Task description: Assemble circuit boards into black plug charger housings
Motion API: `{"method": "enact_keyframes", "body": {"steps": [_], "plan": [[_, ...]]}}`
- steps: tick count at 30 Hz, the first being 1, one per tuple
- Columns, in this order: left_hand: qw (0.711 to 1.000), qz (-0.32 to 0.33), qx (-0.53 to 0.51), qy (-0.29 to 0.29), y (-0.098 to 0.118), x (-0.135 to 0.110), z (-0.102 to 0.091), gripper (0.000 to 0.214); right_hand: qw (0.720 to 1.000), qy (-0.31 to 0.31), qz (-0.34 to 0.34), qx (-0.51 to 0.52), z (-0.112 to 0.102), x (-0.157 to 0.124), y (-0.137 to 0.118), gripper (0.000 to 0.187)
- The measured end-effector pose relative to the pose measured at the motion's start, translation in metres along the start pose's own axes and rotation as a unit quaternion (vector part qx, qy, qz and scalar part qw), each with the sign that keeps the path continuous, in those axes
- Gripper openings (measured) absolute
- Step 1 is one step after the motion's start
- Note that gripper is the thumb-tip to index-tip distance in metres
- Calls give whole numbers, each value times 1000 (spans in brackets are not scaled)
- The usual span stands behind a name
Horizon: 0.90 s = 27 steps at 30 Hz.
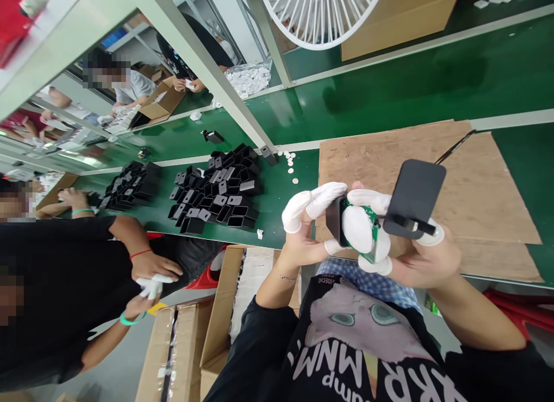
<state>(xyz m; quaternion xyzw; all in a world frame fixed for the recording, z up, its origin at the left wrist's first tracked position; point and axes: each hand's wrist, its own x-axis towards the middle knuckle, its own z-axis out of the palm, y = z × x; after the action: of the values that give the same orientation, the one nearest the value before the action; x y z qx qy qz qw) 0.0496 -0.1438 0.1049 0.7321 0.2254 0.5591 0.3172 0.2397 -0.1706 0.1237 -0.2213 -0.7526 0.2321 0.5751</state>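
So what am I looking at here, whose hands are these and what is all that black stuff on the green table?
This is one picture from a camera worn on a person's head, looking down at their own hands. Both wear white fingertip covers. The left hand and right hand together hold a small assembly: a green circuit board with a white round part, plus a dark flat cover. Beneath lies a brown board on the green table. The black stuff is a pile of hollow plastic housings. A co-worker sits alongside, to the left in the picture.
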Motion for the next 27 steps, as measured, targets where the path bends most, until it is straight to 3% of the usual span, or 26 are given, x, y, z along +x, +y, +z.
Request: {"method": "enact_keyframes", "body": {"steps": [3, 9, 15, 21, 27], "plan": [[999, 48, 15, -12, -2, 0, 0, 93, 1000, 5, -5, -3, 1, 1, 0, 61], [998, 55, 8, -14, -2, 1, 2, 99, 999, -16, 27, -28, 0, 5, -2, 65], [999, 33, 12, -1, -5, -1, 3, 99, 998, -23, 13, -51, -2, 2, 3, 64], [999, 45, -9, -27, -6, 3, 0, 97, 998, -33, 2, -49, -3, 1, 7, 57], [1000, -2, 0, -7, -13, -6, 3, 98, 999, -22, -7, -31, -2, 3, 7, 60]]}}
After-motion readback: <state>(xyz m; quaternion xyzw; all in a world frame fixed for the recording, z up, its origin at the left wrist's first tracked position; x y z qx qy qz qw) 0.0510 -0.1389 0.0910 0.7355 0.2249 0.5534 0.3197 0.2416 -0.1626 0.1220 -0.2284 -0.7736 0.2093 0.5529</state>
